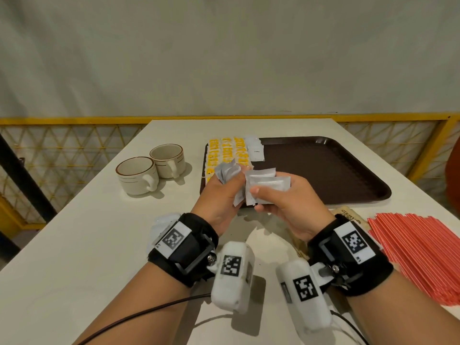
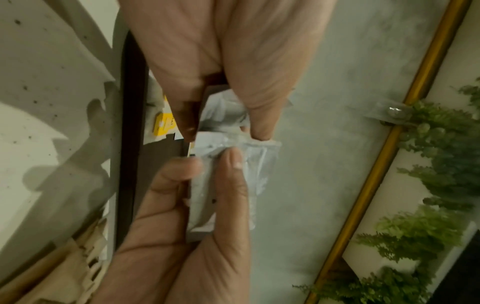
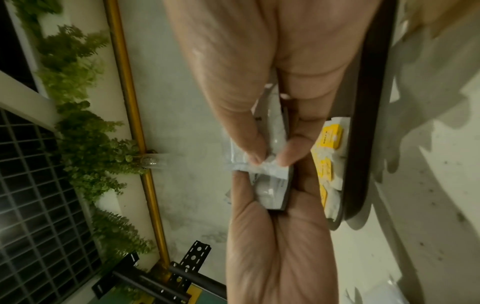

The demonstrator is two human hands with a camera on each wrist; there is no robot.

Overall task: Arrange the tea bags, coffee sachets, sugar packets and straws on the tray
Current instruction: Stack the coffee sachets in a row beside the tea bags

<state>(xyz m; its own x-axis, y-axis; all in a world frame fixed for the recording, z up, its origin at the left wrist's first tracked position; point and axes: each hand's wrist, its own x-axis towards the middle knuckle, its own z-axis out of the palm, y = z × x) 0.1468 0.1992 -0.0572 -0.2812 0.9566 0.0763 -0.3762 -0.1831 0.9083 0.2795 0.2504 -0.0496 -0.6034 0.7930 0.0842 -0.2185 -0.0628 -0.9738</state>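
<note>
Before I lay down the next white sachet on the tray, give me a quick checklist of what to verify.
1. Right hand grip on one bunch of white sachets: ok.
2. Left hand grip on the other bunch: ok.
3. A single sachet separated from the bunches: cannot tell.
4. Bare space on the tray beside the white sachets already laid: ok.
5. Yellow tea bags in rows at the tray's left: ok.
6. Straws on the tray: not ok, on the table.
</note>
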